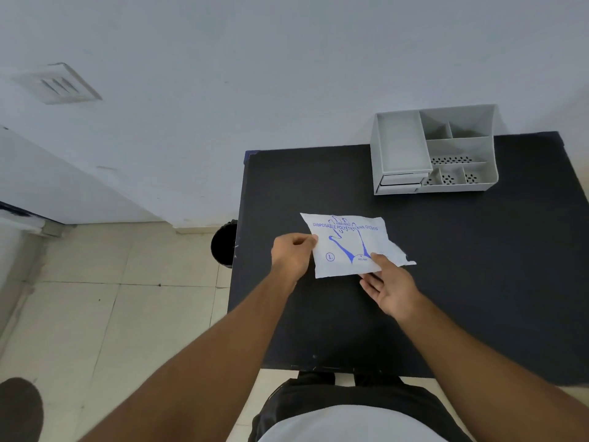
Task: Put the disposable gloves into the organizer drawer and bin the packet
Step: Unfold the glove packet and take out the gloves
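A white glove packet [347, 244] with blue print of a hand lies flat-ish over the black table [462, 266], held just above it. My left hand [291, 255] pinches its left edge. My right hand [390, 287] holds its lower right edge, thumb on top and fingers underneath, next to a torn flap. A grey organizer [435, 148] stands at the table's far side; its two small drawers [401, 183] at the front left look shut. A black bin [224, 244] stands on the floor beside the table's left edge.
The white wall runs behind the table. Pale floor tiles [111, 298] spread to the left. A dark shoe [19, 409] shows at the bottom left corner. My own torso is at the table's near edge.
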